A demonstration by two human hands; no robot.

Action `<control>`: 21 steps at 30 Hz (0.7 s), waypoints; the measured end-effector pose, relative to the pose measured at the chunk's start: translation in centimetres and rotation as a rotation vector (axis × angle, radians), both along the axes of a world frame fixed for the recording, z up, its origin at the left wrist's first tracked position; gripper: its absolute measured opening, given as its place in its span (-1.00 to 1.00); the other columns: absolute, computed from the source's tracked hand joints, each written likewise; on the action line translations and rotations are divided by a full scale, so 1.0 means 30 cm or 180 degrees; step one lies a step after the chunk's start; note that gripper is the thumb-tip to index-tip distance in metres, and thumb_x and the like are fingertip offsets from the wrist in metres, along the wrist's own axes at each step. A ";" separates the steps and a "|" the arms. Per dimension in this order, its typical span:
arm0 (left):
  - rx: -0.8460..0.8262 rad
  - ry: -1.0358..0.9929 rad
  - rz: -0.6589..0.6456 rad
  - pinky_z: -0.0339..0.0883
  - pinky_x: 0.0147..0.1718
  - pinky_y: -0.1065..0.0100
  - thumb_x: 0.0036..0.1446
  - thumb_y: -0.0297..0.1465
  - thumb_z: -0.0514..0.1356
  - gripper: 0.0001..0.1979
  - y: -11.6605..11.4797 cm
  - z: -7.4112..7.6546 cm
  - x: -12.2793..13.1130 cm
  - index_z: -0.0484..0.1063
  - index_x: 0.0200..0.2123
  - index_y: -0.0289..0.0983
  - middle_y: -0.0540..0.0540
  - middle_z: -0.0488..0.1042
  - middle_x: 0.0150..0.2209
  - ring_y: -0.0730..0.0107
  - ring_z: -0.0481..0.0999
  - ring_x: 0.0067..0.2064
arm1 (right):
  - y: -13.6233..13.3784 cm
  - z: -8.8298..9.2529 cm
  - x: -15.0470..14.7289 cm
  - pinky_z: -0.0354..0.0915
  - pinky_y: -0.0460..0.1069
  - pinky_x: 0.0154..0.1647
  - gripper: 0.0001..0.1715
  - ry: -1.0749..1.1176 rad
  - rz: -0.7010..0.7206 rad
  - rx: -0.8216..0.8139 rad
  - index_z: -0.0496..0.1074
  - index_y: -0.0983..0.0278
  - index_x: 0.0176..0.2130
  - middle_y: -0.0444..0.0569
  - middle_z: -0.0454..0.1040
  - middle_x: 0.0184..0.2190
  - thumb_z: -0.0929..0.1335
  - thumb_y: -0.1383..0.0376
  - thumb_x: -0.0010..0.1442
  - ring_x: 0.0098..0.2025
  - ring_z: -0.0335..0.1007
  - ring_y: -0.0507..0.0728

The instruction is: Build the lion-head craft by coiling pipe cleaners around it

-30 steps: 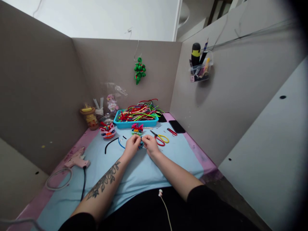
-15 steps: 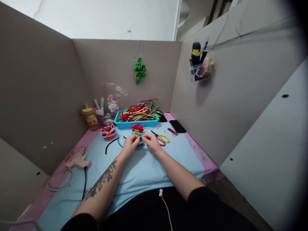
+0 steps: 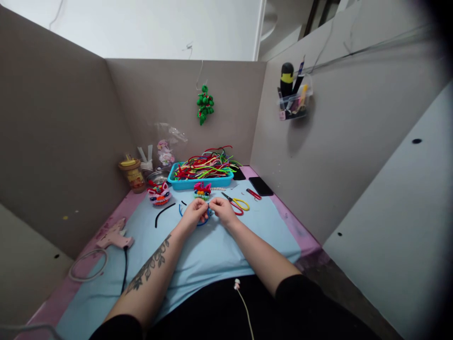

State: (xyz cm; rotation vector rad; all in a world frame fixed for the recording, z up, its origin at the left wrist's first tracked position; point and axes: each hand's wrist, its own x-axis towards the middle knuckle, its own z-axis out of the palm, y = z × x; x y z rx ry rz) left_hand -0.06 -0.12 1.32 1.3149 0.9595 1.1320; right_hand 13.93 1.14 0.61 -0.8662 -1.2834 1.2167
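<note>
Over the middle of the blue cloth, my left hand [image 3: 195, 211] and my right hand [image 3: 222, 209] meet fingertip to fingertip. Both are closed in a pinch on a thin blue strand [image 3: 202, 224], which curves below and to the left of the fingers. Just beyond the hands stands a small pink, red and orange lion-like figure [image 3: 202, 190]. A similar figure [image 3: 159, 193] sits further left. Scissors with red and yellow handles [image 3: 240, 204] lie right of my right hand. A black strand [image 3: 163, 212] lies to the left.
A turquoise tray [image 3: 201, 183] of colourful strands is at the back. A pink glue gun [image 3: 115, 234] with its cord lies left. A phone [image 3: 261, 186] and a red cutter [image 3: 254, 194] lie right. Grey panels [image 3: 187, 108] enclose the table on three sides.
The blue strand has moved right, from left of the hands to a curve under them. The blue-and-red piece seen below the fingers earlier no longer shows clearly.
</note>
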 end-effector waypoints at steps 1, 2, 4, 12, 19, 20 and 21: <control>-0.0031 -0.0034 -0.0012 0.00 -0.72 0.56 -0.09 -0.03 0.26 -0.55 -0.003 0.001 0.002 0.20 -0.37 -0.25 0.11 0.36 -0.69 0.61 0.22 -0.73 | -0.003 0.003 -0.003 -0.09 -0.12 -0.63 -0.71 0.0100 0.0025 -0.0088 0.28 0.28 -0.58 -0.26 0.17 -0.69 0.42 0.16 -0.14 -0.65 -0.04 -0.08; -0.0053 -0.0062 -0.0021 -0.01 -0.72 0.56 -0.09 -0.04 0.26 -0.55 -0.005 0.003 0.005 0.20 -0.37 -0.25 0.11 0.36 -0.69 0.62 0.21 -0.73 | -0.007 0.006 -0.006 -0.12 -0.12 -0.64 -0.71 0.0201 0.0064 -0.0181 0.27 0.28 -0.58 -0.27 0.16 -0.70 0.42 0.17 -0.16 -0.67 -0.06 -0.09; -0.0077 -0.0102 -0.0045 -0.02 -0.73 0.56 -0.09 -0.04 0.27 -0.56 -0.009 0.006 0.008 0.21 -0.38 -0.25 0.11 0.35 -0.70 0.62 0.19 -0.74 | -0.016 0.014 -0.010 -0.17 -0.13 -0.66 -0.72 0.0381 0.0150 -0.0341 0.27 0.28 -0.58 -0.28 0.14 -0.72 0.43 0.19 -0.19 -0.69 -0.08 -0.10; -0.0327 -0.0268 -0.0213 -0.08 -0.73 0.55 -0.12 -0.10 0.30 -0.57 -0.014 0.007 0.008 0.21 -0.40 -0.26 0.13 0.32 -0.71 0.63 0.16 -0.74 | -0.032 0.022 -0.018 -0.22 -0.14 -0.69 -0.72 0.0626 0.0212 -0.0520 0.28 0.28 -0.60 -0.28 0.14 -0.76 0.44 0.21 -0.23 -0.72 -0.10 -0.12; -0.0371 -0.0280 -0.0153 -0.10 -0.74 0.56 -0.16 -0.10 0.32 -0.55 -0.013 0.005 0.009 0.21 -0.41 -0.27 0.13 0.31 -0.71 0.65 0.13 -0.75 | -0.033 0.016 -0.022 -0.22 -0.13 -0.70 -0.70 0.0631 0.0193 -0.0550 0.25 0.27 -0.61 -0.28 0.13 -0.78 0.44 0.20 -0.23 -0.73 -0.10 -0.11; -0.0367 -0.0262 -0.0135 -0.11 -0.74 0.56 -0.16 -0.10 0.32 -0.55 -0.013 0.005 0.008 0.22 -0.41 -0.27 0.13 0.31 -0.71 0.66 0.13 -0.75 | -0.034 0.015 -0.021 -0.22 -0.13 -0.69 -0.70 0.0614 0.0194 -0.0540 0.25 0.27 -0.61 -0.29 0.13 -0.78 0.44 0.20 -0.22 -0.73 -0.10 -0.11; -0.0358 -0.0231 -0.0115 -0.11 -0.74 0.56 -0.17 -0.10 0.33 -0.55 -0.014 0.005 0.006 0.22 -0.41 -0.27 0.13 0.31 -0.71 0.66 0.13 -0.75 | -0.034 0.014 -0.020 -0.22 -0.13 -0.69 -0.69 0.0587 0.0193 -0.0524 0.25 0.27 -0.61 -0.29 0.12 -0.78 0.44 0.19 -0.22 -0.73 -0.11 -0.12</control>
